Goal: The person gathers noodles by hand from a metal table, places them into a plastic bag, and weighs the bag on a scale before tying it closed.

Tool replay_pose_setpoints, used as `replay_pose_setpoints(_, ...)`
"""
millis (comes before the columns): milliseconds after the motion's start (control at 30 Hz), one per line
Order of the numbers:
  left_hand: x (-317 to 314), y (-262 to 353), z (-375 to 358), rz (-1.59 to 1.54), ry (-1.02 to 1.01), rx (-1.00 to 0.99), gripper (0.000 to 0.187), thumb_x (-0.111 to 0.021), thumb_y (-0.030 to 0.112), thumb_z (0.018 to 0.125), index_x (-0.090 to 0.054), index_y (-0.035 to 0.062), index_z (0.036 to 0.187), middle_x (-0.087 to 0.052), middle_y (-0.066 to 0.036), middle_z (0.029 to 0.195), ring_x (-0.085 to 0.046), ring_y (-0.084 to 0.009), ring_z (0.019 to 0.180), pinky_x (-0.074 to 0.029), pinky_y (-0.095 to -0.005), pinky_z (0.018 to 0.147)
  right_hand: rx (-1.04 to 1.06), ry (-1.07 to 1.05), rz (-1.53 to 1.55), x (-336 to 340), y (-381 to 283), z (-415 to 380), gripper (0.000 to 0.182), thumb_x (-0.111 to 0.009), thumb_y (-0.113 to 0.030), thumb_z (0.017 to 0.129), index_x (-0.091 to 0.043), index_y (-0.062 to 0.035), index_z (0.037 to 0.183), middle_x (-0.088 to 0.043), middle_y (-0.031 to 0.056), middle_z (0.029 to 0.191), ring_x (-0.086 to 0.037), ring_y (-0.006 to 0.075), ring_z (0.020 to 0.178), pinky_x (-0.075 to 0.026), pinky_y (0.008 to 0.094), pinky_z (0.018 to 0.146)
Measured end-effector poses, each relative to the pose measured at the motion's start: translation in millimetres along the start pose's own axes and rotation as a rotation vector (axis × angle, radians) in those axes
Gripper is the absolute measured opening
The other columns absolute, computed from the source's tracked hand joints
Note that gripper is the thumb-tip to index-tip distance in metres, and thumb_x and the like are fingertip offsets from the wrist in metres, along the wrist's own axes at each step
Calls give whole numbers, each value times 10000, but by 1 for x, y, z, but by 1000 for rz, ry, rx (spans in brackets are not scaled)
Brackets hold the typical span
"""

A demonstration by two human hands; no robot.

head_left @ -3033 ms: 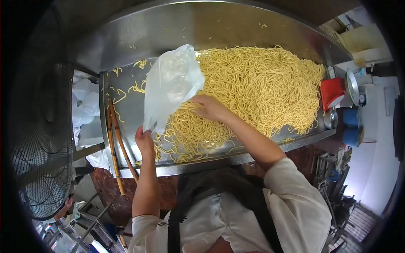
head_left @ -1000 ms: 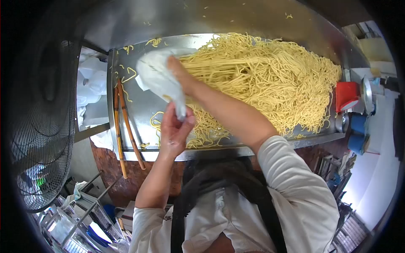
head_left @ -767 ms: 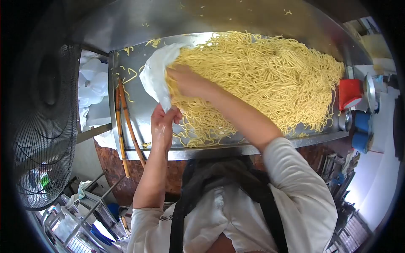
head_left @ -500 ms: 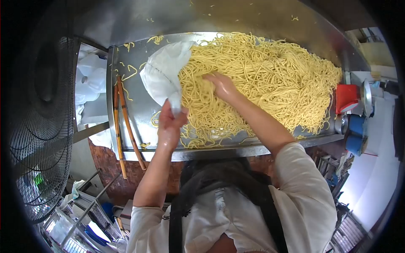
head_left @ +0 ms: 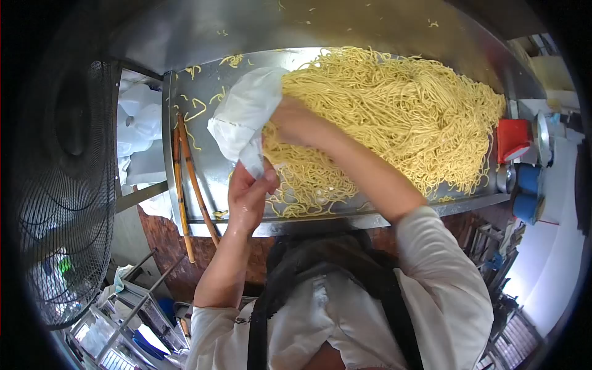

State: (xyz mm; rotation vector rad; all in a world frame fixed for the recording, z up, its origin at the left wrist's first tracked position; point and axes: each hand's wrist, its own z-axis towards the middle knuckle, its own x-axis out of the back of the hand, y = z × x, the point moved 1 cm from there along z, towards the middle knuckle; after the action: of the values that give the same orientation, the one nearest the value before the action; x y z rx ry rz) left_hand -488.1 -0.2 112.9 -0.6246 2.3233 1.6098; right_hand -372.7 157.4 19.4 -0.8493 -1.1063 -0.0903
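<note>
A: Left hand pinches one white plastic bag over the steel tray.
B: Right hand grips noodles from one yellow noodle heap; two wooden sticks alongside.

A translucent white plastic bag lies crumpled, mouth towards the yellow noodles, at the left edge of that heap. The noodles are loose, tangled and piled.
</note>
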Motion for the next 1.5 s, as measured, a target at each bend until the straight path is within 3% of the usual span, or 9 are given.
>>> replay_pose_setpoints(367,-35,2,-25,233,-217,2,299,-690,36,856,-467,107,1041,-478,18,854,-467,-84,778,-403,-227,709,-80,262,352,-35,35,25,351,-554,12,739,-670,-42,1066,-676,225,996,-646,398,843,-531,426,771)
replay_pose_setpoints(467,-37,3,-24,115,-142,-127,290,-671,27,866,-448,92,1040,-475,7,872,-462,-89,792,-399,-229,702,-454,238,1991,-22,-46,56,216,-524,-100,857,-677,-44,999,-681,102,859,-637,277,720,-521,383,712)
replay_pose_setpoints(567,-27,10,-4,-62,-166,-243,609,-629,32,877,-343,27,1415,-488,-12,909,-468,-111,799,-402,-259,714,-225,321,1860,-51,-68,74,272,-480,-211,942,-629,-86,1131,-633,80,971,-585,152,925,-475,327,844)
replay_pose_setpoints(700,-15,13,6,-66,-28,-188,757,-651,109,867,-246,11,1498,-523,-15,939,-484,-132,803,-400,-316,761,-215,-519,594,-13,-25,23,470,-620,-147,858,-530,-126,1319,-544,160,1290,-560,245,1144,-462,371,956)
replay_pose_setpoints(833,8,1,7,-184,83,-132,728,-637,73,866,-269,3,1490,-551,-9,968,-485,-112,799,-401,-306,758,-365,-185,-198,40,18,-37,747,-680,-47,741,-450,-204,1434,-395,220,1460,-474,380,1270,-422,446,1033)
replay_pose_setpoints(1067,-25,14,-2,4,-51,-136,708,-628,25,898,-238,-9,1488,-505,5,939,-475,-92,797,-401,-233,727,-291,-8,216,-45,57,8,560,-729,-234,779,-580,-108,1304,-607,212,1202,-602,335,1106,-470,403,964)
replay_pose_setpoints(1167,-40,26,-7,76,-64,-150,764,-662,41,893,-211,-14,1507,-489,15,932,-462,-63,827,-387,-207,731,213,-23,1096,-19,-39,38,529,-708,-298,810,-570,-57,1261,-616,187,1156,-604,293,1064,-476,372,941)
replay_pose_setpoints(1300,-18,28,5,-16,-50,-197,760,-642,49,895,-204,-25,1511,-508,11,939,-474,-78,799,-386,-225,713,-286,38,1622,-45,-81,61,596,-722,-214,770,-534,-75,1318,-508,199,1304,-497,311,1207,-418,392,1019)
replay_pose_setpoints(1500,25,32,16,-95,119,-185,623,-594,71,922,-301,-50,1458,-521,3,899,-437,-93,722,-372,-264,681,-236,-276,-189,2,-26,-49,714,-739,-111,713,-498,-104,1385,-396,212,1475,-403,343,1353,-384,415,1080)
